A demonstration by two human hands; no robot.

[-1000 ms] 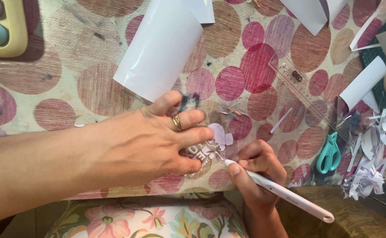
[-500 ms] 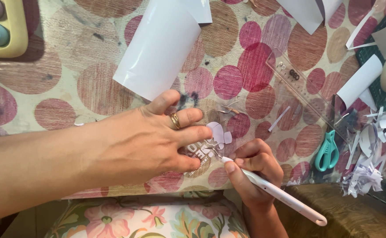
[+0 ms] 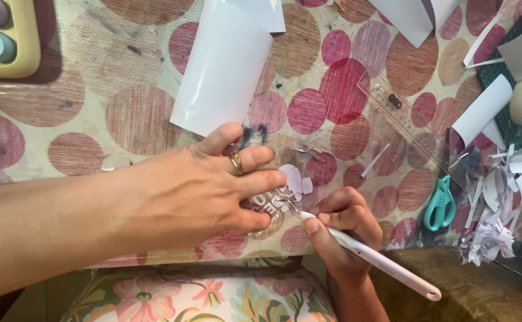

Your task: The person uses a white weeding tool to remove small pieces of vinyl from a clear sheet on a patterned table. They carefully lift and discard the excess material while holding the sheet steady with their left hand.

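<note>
- Two hands are working at the table's near edge: the right hand (image 3: 339, 231) is gripping one pink weeding pen (image 3: 373, 261); the left hand (image 3: 198, 194), fingers flat, is pinning one clear decal sheet (image 3: 284, 194).
- Risk: the sheet is likely shifting if pressure eases, tearing letters.
- Farther: one teal scissors (image 3: 440, 204), one clear ruler (image 3: 419, 134), one white roll (image 3: 225, 65).
</note>
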